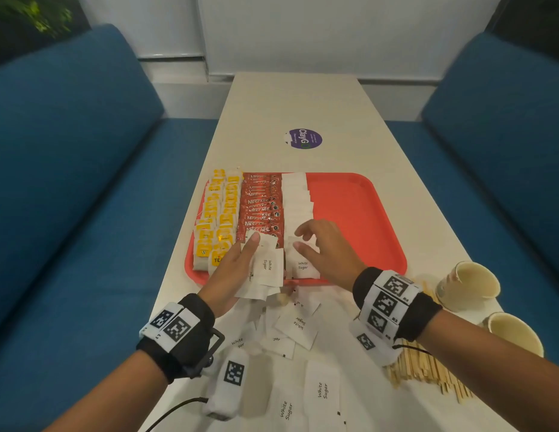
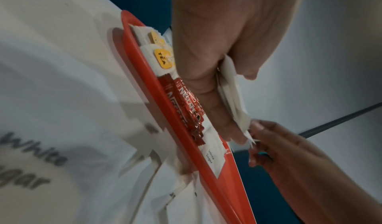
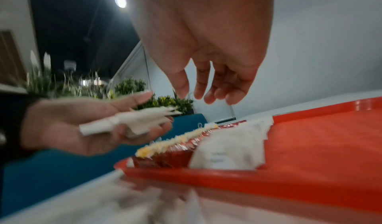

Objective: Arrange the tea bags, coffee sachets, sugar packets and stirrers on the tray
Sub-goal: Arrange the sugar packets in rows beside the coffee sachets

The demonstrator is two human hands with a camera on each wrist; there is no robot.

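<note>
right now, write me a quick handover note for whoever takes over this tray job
Left hand: holds a fanned stack of white sugar packets over the tray's near edge.
Right hand: empty, fingers relaxed, above the sugar column.
Red tray: tea bags on the left, Nescafe sachets next, sugar third; right part bare.
Done: tea and coffee columns; sugar partly.
Left: loose sugar packets on the table, and the wooden stirrers lying by the paper cups.
</note>
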